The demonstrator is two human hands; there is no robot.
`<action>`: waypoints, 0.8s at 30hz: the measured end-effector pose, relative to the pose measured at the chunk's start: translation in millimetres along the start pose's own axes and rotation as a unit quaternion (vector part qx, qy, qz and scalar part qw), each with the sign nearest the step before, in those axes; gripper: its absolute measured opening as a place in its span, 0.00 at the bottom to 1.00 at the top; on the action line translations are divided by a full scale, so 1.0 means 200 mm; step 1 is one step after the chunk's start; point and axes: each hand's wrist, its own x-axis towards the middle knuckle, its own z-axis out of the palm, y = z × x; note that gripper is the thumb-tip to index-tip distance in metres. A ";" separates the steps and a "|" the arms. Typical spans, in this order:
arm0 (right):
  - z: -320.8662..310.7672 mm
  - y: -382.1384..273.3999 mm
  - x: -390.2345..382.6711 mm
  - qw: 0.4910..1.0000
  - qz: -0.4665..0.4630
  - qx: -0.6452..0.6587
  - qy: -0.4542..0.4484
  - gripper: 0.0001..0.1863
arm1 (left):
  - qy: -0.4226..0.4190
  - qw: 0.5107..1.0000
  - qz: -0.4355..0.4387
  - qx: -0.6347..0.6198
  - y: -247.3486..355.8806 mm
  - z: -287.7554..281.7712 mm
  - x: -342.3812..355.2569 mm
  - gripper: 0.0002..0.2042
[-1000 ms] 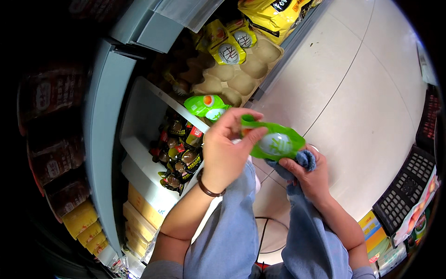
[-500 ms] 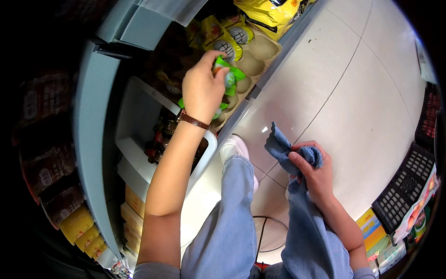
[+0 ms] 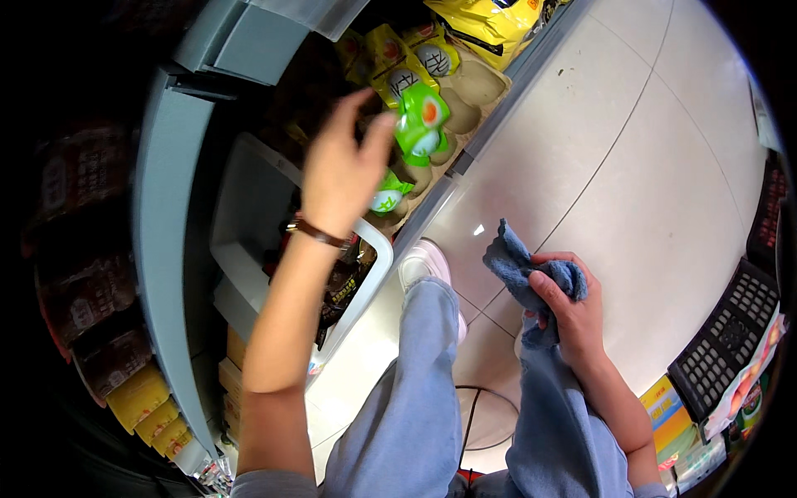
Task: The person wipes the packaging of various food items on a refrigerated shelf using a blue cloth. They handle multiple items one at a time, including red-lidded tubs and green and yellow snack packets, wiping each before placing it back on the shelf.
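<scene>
My left hand (image 3: 342, 162), slightly blurred, is just left of a green wrapped egg packet (image 3: 422, 124), thumb and fingers apart with nothing between them. That packet sits in a moulded egg tray (image 3: 471, 83) on the shelf. A second green packet (image 3: 388, 195) lies in the tray nearer to me, to the right of my wrist. Behind them stand several yellow packets (image 3: 397, 70) of the same sort. In my right hand (image 3: 573, 307), above my knee, a crumpled blue cloth (image 3: 519, 266) is gripped between thumb and fingers.
A white bin (image 3: 378, 249) holding dark packets stands beside the tray, partly behind my left forearm. Yellow bags (image 3: 490, 29) lie at the far end of the shelf. A grey shelf post (image 3: 162, 207) rises on the left. Black plastic crates (image 3: 726, 332) stand at the right.
My left hand has let go of the green packet and drawn back left, leaving the packet in the tray. The right hand still holds the cloth.
</scene>
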 end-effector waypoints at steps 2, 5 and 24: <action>0.00 0.01 0.00 1.000 0.013 0.020 -0.008 0.16 | 0.020 0.995 0.044 0.087 -0.19 -0.11 0.04 0.21; 0.00 0.01 0.01 0.996 0.029 0.076 -0.031 0.18 | -0.003 0.966 0.089 0.241 -0.39 -0.27 0.10 0.27; -0.09 -0.20 -0.21 0.966 -0.095 0.235 -0.051 0.30 | 0.004 0.982 -0.120 -0.146 0.12 -0.40 -0.24 0.11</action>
